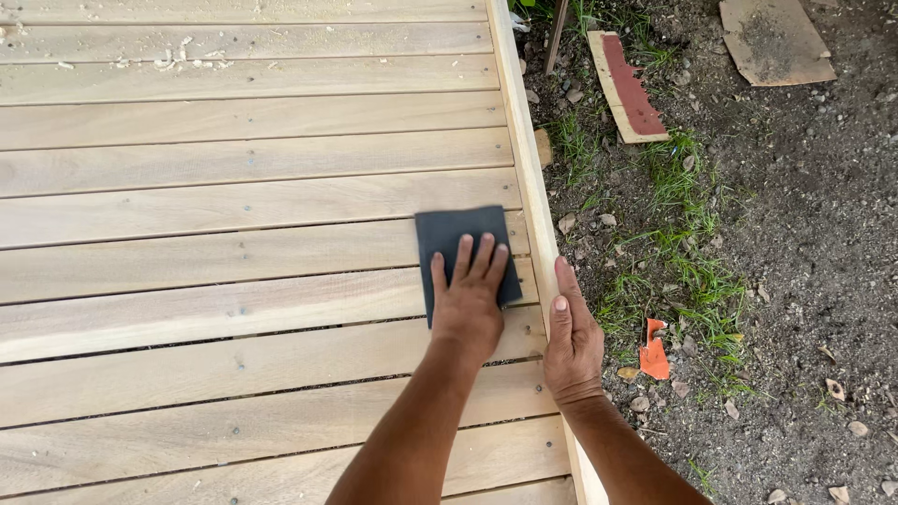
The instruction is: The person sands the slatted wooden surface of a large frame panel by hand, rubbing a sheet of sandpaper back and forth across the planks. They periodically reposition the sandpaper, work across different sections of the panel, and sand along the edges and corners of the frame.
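A dark grey rectangular sandpaper sheet is pressed flat by the left hand, fingers spread, on smooth pale wooden planks; the right hand, fingers released, is rested on the right edge rail, with shavings left far off.

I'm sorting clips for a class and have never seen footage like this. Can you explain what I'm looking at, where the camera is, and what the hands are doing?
There is no machine here: the single picture comes from a camera worn on a person's head, looking down at their own two bare hands. Below them is a wooden panel of pale slats with a raised edge strip along its right side. The left hand lies flat, fingers spread, pressing a dark grey sheet, probably sandpaper, onto the slats. The right hand holds nothing; it rests on the edge strip. A few wood shavings lie near the top. Beyond the panel is bare ground with grass, stones, a reddish board and an orange scrap.
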`<state>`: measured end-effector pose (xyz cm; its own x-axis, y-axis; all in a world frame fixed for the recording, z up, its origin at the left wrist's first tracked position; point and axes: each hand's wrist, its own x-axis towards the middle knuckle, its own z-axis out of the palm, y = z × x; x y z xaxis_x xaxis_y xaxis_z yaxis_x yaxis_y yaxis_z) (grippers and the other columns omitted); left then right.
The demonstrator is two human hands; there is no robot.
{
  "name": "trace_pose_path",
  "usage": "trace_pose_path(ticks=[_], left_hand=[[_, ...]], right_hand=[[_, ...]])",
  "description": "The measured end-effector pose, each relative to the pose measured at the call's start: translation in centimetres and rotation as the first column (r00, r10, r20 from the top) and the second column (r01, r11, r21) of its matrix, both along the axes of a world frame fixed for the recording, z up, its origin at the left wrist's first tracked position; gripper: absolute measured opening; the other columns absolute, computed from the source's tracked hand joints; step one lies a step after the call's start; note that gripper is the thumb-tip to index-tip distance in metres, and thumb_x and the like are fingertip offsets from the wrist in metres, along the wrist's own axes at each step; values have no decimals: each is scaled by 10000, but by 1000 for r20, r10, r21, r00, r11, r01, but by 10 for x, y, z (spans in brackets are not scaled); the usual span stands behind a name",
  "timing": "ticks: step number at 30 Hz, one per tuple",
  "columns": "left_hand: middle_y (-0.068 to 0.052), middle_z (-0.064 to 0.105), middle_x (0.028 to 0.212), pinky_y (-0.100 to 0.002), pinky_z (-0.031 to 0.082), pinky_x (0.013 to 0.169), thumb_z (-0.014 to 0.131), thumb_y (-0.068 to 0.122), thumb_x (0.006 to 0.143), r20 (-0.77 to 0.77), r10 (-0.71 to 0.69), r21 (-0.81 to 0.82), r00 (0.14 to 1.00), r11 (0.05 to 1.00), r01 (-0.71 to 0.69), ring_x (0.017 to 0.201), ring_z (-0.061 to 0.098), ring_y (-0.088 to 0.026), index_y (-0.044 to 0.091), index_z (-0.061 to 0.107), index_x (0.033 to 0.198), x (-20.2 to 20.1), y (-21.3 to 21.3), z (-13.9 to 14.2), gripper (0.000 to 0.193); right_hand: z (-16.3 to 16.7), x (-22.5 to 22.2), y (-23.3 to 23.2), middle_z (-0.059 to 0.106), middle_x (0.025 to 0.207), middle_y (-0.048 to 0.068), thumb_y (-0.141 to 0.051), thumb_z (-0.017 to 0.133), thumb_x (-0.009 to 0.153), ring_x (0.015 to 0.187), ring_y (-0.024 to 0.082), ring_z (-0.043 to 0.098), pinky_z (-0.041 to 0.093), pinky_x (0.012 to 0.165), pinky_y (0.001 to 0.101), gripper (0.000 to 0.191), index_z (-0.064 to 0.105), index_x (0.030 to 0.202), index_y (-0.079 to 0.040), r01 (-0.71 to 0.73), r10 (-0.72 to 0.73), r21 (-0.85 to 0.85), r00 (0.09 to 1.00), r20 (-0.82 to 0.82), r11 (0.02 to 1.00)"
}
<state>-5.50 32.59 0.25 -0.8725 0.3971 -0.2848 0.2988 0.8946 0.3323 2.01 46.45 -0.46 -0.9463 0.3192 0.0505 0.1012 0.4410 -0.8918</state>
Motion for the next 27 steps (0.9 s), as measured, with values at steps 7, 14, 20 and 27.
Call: trace_pose_path(ticks=[7, 14, 20, 27], left_hand=[[-41, 102, 1705, -622, -22, 1222, 561, 142, 885, -10, 91, 110, 996, 990, -90, 1572, 7, -289, 172, 194, 1614, 29, 11, 5, 816], [-26, 136, 1711, -616, -19, 1228, 567, 86, 849, -22, 61, 59, 998, 997, -60, 1583, 29, -293, 160, 224, 1617, -5, 33, -3, 845], [-42, 182, 1699, -647, -21, 1214, 572, 160, 888, -65, -91, 182, 994, 978, 101, 1575, 73, -306, 146, 267, 1597, 79, 5, -4, 771], [-19, 150, 1710, -607, -19, 1208, 533, 57, 847, -27, 158, 60, 987, 986, -156, 1571, 48, -273, 141, 237, 1612, 27, -3, -5, 824]], right_hand=[[0, 0, 1, 522, 1559, 234, -395, 333, 1128, 1497, 358, 457, 366, 1201, 384, 557, 480, 1529, -38, -43, 67, 143, 984, -167, 989], [1, 1, 2, 527, 1542, 252, -418, 325, 1112, 1479, 383, 472, 401, 1167, 382, 568, 533, 1494, -53, -44, 62, 124, 988, -145, 991], [-2, 0, 3, 509, 1582, 241, -411, 343, 1118, 1398, 384, 523, 429, 1104, 386, 541, 556, 1489, -79, -41, 51, 91, 992, -117, 995], [-2, -2, 4, 524, 1548, 238, -388, 347, 1102, 1509, 341, 432, 379, 1166, 373, 522, 575, 1464, -88, -52, 63, 107, 992, -105, 993]])
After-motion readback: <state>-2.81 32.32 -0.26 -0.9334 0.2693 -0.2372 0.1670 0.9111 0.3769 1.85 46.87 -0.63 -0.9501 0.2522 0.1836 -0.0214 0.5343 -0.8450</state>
